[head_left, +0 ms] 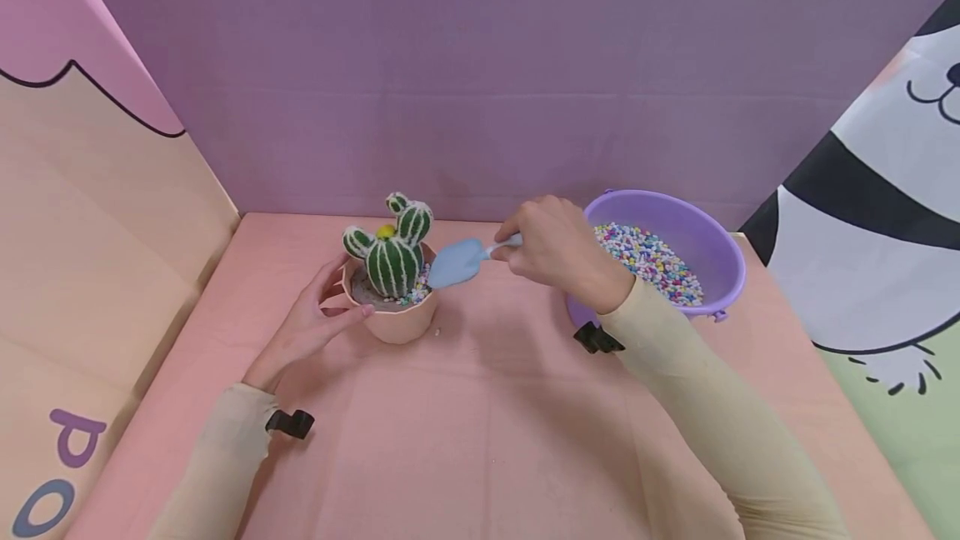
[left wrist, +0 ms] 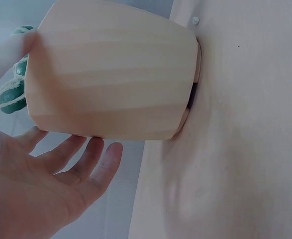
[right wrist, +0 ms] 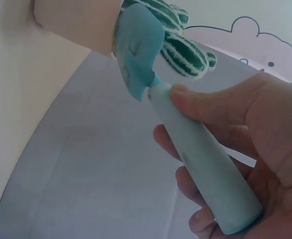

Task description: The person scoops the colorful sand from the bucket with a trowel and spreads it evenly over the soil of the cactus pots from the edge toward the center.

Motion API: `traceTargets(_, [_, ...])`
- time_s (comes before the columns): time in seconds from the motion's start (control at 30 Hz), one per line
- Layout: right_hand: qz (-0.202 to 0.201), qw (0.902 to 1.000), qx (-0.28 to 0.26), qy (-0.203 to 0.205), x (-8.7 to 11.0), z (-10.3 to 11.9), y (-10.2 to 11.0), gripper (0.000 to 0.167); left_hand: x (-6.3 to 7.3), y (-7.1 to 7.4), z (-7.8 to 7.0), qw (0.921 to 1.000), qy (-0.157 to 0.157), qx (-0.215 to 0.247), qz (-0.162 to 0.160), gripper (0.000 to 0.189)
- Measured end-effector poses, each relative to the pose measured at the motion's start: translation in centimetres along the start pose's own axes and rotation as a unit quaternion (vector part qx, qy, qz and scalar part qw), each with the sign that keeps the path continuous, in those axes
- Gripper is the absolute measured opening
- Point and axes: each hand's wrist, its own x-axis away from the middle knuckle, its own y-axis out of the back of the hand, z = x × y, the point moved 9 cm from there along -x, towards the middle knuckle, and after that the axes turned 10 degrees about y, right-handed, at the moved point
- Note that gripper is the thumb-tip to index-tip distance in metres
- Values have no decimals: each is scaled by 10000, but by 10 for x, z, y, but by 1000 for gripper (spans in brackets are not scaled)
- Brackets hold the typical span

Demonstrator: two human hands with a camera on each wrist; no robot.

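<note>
A peach flowerpot (head_left: 401, 327) holds a green cactus (head_left: 393, 267) with white fuzzy ribs and a yellow flower. Grey filling and some pastel beads (head_left: 417, 293) lie around its base. My left hand (head_left: 311, 319) holds the pot from the left, thumb over the rim and fingers spread along its side (left wrist: 53, 184). In my right hand (head_left: 558, 244) is a light blue toy shovel (head_left: 455, 263), gripped by its thick handle (right wrist: 205, 162). The shovel's blade tilts down at the pot's right rim, beside the cactus; its upper face looks bare in the head view.
A purple bucket (head_left: 708, 244) with many small coloured beads (head_left: 651, 261) stands at the right, partly behind my right forearm. One stray bead (head_left: 438, 332) lies by the pot on the pink table cover (head_left: 450, 440). A purple backdrop (head_left: 480, 90) rises behind.
</note>
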Motion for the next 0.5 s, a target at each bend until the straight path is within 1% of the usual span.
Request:
traceTargets(0.3, [-156, 9996, -243, -25, 7, -10, -2, 16, 0, 1, 1, 10000, 30, 55, 24, 92])
traceTargets(0.4, [-134, 9992, -369, -29, 8, -12, -5, 16, 0, 1, 1, 10000, -4, 20, -8, 92])
traceTargets(0.5, [-30, 9988, -486, -62, 10, -14, -8, 18, 0, 1, 0, 10000, -36, -19, -24, 92])
